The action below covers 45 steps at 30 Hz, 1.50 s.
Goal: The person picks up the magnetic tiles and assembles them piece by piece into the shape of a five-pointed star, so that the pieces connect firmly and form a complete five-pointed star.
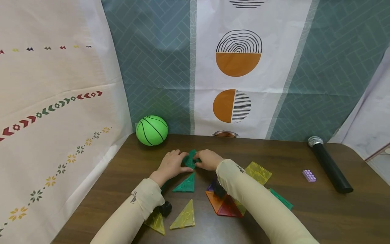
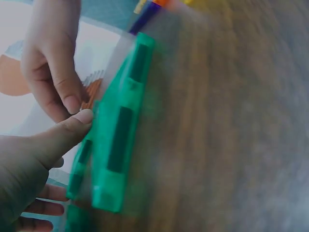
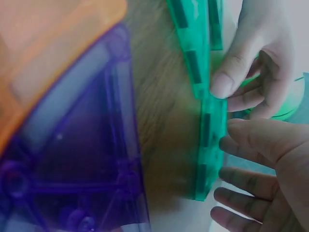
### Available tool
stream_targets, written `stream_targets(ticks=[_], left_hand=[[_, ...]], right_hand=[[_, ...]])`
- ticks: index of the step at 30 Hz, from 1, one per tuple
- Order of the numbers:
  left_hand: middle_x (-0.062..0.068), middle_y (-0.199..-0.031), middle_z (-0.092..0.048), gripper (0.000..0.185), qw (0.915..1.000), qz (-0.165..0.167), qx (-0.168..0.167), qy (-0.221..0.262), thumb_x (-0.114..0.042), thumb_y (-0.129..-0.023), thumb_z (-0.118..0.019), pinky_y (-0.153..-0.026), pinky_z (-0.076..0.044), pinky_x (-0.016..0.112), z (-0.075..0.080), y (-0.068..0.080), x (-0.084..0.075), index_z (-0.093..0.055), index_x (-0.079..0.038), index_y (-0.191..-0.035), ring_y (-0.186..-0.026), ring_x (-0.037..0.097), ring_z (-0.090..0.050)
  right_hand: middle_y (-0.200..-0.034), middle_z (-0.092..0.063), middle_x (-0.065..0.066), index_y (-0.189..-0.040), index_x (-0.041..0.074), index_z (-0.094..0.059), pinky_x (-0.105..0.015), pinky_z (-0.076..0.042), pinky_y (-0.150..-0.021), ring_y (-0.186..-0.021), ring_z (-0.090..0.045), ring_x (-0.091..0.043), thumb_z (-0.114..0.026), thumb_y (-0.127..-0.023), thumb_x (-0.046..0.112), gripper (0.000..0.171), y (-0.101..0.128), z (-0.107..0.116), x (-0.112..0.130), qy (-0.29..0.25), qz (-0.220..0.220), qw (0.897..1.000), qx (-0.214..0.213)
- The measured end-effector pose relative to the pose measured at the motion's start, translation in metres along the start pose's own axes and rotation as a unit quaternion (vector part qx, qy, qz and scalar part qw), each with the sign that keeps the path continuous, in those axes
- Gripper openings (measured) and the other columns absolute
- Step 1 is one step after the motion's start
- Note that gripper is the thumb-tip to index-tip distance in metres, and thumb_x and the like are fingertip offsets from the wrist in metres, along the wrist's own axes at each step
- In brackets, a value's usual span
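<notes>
My left hand (image 1: 170, 163) and right hand (image 1: 209, 160) meet at green triangular magnetic tiles (image 1: 190, 160) standing upright on the table. In the left wrist view, the left thumb presses an edge of a green tile (image 2: 116, 130), and its other fingers reach behind. The right hand's thumb and fingers curl at the tiles' other side; the right wrist view shows its fingertips against a green tile (image 3: 210, 150). How far the fingers wrap is partly hidden. Another green triangular tile (image 1: 186, 183) lies flat just in front of the hands.
Yellow triangular tiles (image 1: 184, 217) lie nearer me. Orange, red and purple tiles (image 1: 229, 206) form a flat cluster partly under the right forearm. A yellow tile (image 1: 259, 173) and a green one (image 1: 281, 198) lie rightward. Beyond are a purple block (image 1: 309, 176), microphone (image 1: 330, 166) and green ball (image 1: 151, 130).
</notes>
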<state>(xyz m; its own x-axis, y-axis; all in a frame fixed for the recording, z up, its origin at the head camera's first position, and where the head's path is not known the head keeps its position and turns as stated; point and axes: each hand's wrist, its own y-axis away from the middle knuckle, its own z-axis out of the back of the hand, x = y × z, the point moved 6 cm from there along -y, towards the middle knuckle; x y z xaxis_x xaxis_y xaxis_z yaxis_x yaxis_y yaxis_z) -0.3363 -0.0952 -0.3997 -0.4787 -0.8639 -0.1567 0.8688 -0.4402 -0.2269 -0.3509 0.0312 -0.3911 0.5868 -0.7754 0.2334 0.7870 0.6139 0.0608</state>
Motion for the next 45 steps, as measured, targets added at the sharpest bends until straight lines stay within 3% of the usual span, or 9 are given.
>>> stream_targets(ticks=[6,12,23,32,45], left_hand=[[0.012,-0.121,-0.061,0.069,0.9992,-0.012,0.017,0.033,-0.05,-0.078,-0.074,-0.099,-0.044,0.049,0.011,0.004,0.0,-0.055,-0.015,-0.134,-0.111,0.032,-0.057],[0.01,-0.124,-0.061,0.062,0.998,-0.021,0.007,0.059,-0.04,-0.081,-0.074,-0.101,-0.043,0.05,0.029,0.013,-0.002,-0.055,-0.013,-0.134,-0.116,0.031,-0.055],[0.009,-0.124,-0.062,0.053,0.9962,-0.05,0.01,0.071,-0.033,-0.082,-0.076,-0.101,-0.043,0.052,0.045,0.037,-0.01,-0.059,-0.009,-0.126,-0.117,0.03,-0.056],[0.007,-0.123,-0.061,0.053,0.993,-0.069,0.045,0.084,-0.032,-0.081,-0.077,-0.099,-0.045,0.05,0.046,0.059,-0.007,-0.06,-0.009,-0.125,-0.114,0.028,-0.057],[0.01,-0.122,-0.06,0.059,0.9927,-0.066,0.069,0.073,-0.035,-0.077,-0.079,-0.093,-0.048,0.05,0.037,0.082,0.017,-0.059,-0.009,-0.125,-0.111,0.031,-0.058]], right_hand=[[-0.13,-0.061,-0.012,-0.124,0.007,-0.065,-0.042,-0.042,-0.108,-0.125,-0.054,-0.03,-0.063,-0.094,0.025,0.036,0.014,0.014,0.008,-0.02,0.002,0.999,-0.031],[-0.128,-0.062,-0.013,-0.126,0.007,-0.063,-0.043,-0.045,-0.104,-0.12,-0.057,-0.03,-0.064,-0.093,0.028,0.039,0.033,0.024,0.023,-0.041,0.002,0.997,-0.06],[-0.127,-0.061,-0.007,-0.126,0.013,-0.064,-0.036,-0.053,-0.093,-0.113,-0.061,-0.022,-0.065,-0.091,0.036,0.042,0.057,0.01,0.046,-0.019,0.01,0.996,-0.087],[-0.127,-0.059,-0.007,-0.128,0.014,-0.062,-0.033,-0.054,-0.091,-0.112,-0.06,-0.02,-0.064,-0.09,0.041,0.047,0.067,-0.005,0.065,0.033,0.014,0.997,-0.075],[-0.125,-0.06,-0.006,-0.129,0.017,-0.061,-0.033,-0.053,-0.092,-0.114,-0.059,-0.021,-0.067,-0.088,0.041,0.048,0.068,-0.019,0.071,0.041,0.012,0.996,-0.073]])
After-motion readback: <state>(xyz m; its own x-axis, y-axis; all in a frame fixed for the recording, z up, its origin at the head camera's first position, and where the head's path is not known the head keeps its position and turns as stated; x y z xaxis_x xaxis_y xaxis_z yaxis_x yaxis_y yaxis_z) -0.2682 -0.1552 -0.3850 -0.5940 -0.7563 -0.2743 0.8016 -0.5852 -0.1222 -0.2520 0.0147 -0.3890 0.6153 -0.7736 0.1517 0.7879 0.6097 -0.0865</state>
